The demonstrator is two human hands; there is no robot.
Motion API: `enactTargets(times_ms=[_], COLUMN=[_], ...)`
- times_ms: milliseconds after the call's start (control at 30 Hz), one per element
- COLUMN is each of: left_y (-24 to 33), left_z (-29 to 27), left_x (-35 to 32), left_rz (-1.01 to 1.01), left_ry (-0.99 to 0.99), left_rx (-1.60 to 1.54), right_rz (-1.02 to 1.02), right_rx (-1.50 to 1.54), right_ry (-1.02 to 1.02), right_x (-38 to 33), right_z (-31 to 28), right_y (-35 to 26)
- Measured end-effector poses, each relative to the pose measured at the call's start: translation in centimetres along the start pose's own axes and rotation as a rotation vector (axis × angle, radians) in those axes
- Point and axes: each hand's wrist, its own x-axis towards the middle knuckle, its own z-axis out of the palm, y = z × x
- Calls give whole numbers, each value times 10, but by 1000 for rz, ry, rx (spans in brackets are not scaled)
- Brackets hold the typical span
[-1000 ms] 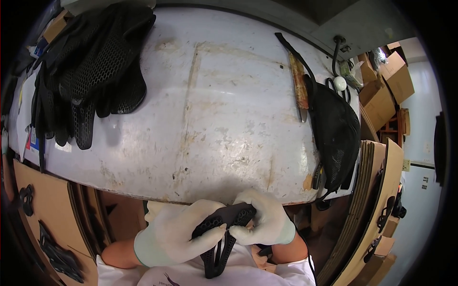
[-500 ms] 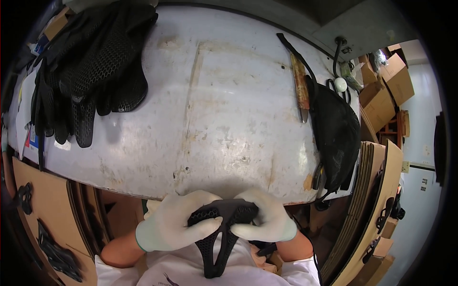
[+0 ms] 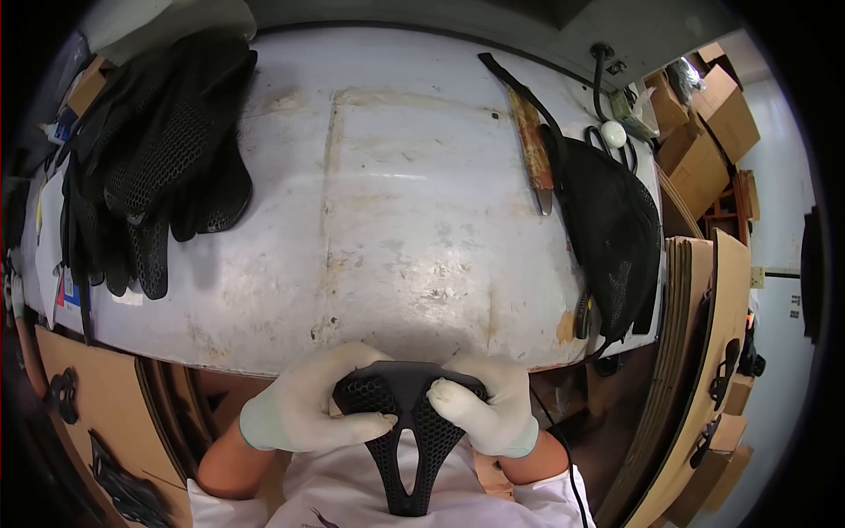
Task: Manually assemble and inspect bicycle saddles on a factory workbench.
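Gripping the black lattice pad [image 3: 409, 422], gloved fingers [image 3: 356, 426] of both hands clench its wide end.

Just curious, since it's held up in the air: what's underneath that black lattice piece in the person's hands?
Under the black lattice piece shows the person's white shirt; gloved left hand and right hand grip its wide end. Its underside and the lap directly beneath are covered.

Strong overhead light is washing the worn white tabletop [image 3: 414, 202], w/ mild glare near centre. Soft shadows are falling beneath the heap of black mesh pieces [image 3: 150, 167] at left. Below the table edge it's getting dim. Fisheye distortion is bending straight edges; black vignette is ringing the frame. Focus is holding sharp mid-frame, softening twd the rim.
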Motion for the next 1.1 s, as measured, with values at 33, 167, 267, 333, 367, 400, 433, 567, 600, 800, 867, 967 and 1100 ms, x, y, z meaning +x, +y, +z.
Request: enactTargets(times_ms=[33, 167, 267, 333, 367, 400, 433, 567, 600, 800, 867, 967, 1100], left_y=[1, -2, -8, -1, 4, 9, 15, 10, 15, 16, 18, 10, -11], left_z=[1, 6, 11, 13, 13, 12, 10, 2, 12, 25, 29, 35, 7], left_x=[0, -3, -7, -7, -7, -6, -2, -3, -9, -12, -11, -12, -8], left_rz=[-66, -175, -168, -134, -101, -99, -124, -25, -94, 149, 278, 347, 257], left_ry=[18, 115, 206, 226, 246, 249, 193, 23, 142, 263, 316, 359, -101], left_rx=[-17, 13, 32, 115, 196, 198, 54, -129, -36, 265, 310, 226, -115], right_rz=[3, 53, 64, 50, 13, -25, -32, -250, -298, -335, -372, -472, -546], right_rx=[6, 17, 20, 19, 47, 75, 76, 85, 134, 209, 214, 186, 184], right_ry=[6, 17, 7, -10, -41, -73, -72, -57, -82, -296, -400, -194, -64], right_x=[1, 1, 3, 6, 7, 9, 8, 7, 9, 18, 21, 10, 8], right_z=[0, 4, 5, 2, -1, -3, -5, -5, -6, -9, -15, -3, 2], right_y=[0, -6, -6, -4, -1, 3, 7, 21, 23, 18, 18, 17, 25])
